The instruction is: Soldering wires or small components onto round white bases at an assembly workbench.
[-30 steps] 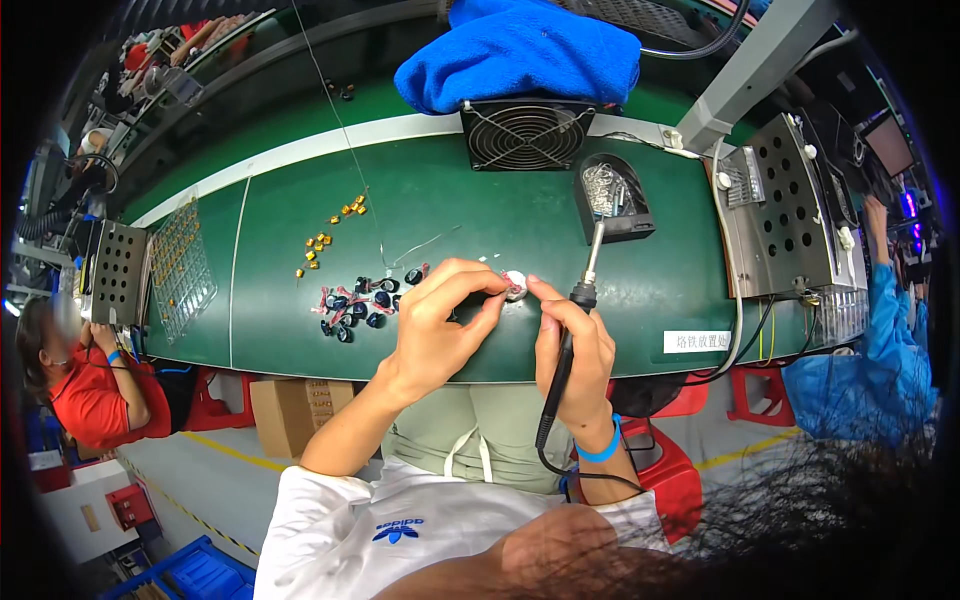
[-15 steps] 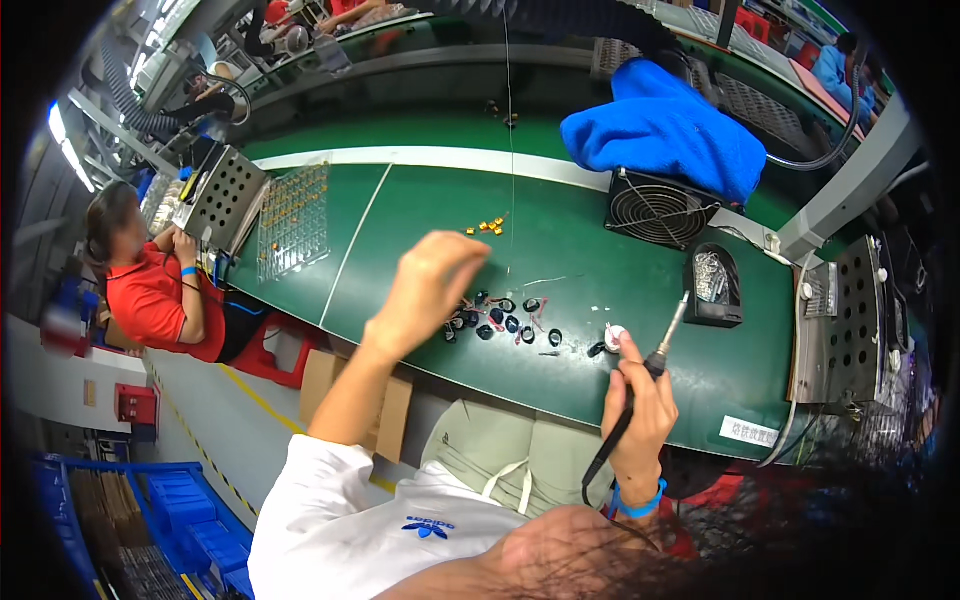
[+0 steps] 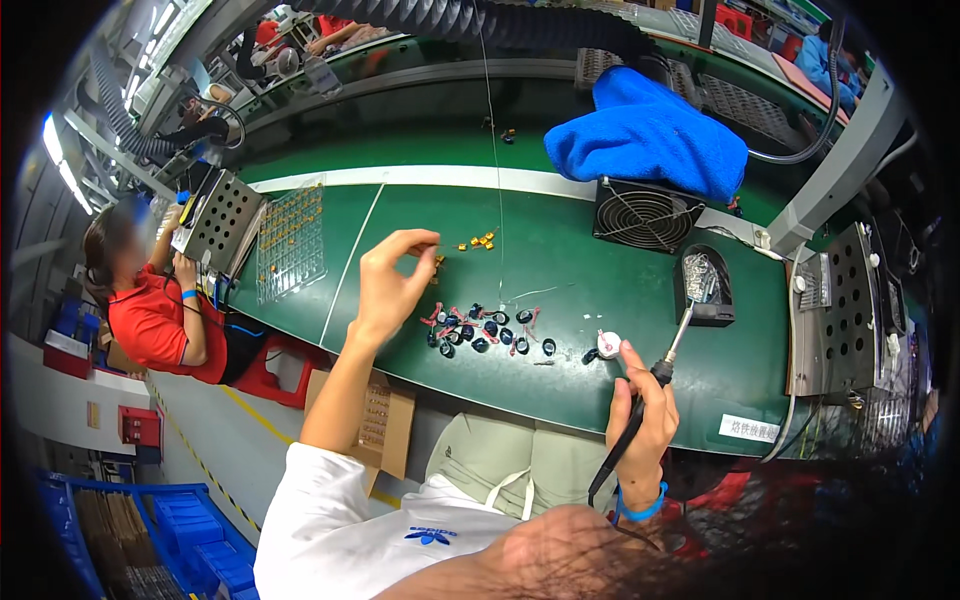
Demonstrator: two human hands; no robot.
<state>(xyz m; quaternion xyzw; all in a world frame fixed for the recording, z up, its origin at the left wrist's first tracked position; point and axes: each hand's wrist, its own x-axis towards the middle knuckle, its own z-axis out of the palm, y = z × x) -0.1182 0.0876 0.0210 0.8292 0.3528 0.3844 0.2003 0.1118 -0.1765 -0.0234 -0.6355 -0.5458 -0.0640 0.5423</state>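
My right hand (image 3: 643,420) grips a soldering iron (image 3: 662,372) with a black handle and metal tip pointing up and away. Its forefinger reaches to a small white round part (image 3: 609,345), beside which lies a small black piece (image 3: 589,355). Over the left-middle of the green bench, my left hand (image 3: 395,285) has thumb and forefinger tips close together in a ring; what they pinch, if anything, is too small to name. Near those tips lie small yellow parts (image 3: 483,241). A group of small black round parts with red wires (image 3: 480,344) lies closer to me.
A black tray of metal wool (image 3: 708,280) stands right, near a fan (image 3: 648,213) under a blue towel (image 3: 650,140). A thin wire (image 3: 497,180) hangs over the bench. Perforated metal boxes (image 3: 848,310) stand at the right end. A co-worker in red (image 3: 160,325) sits left.
My left hand has drawn back to the left, and more yellow parts show by its fingertips. The right hand with the soldering iron has hardly moved.
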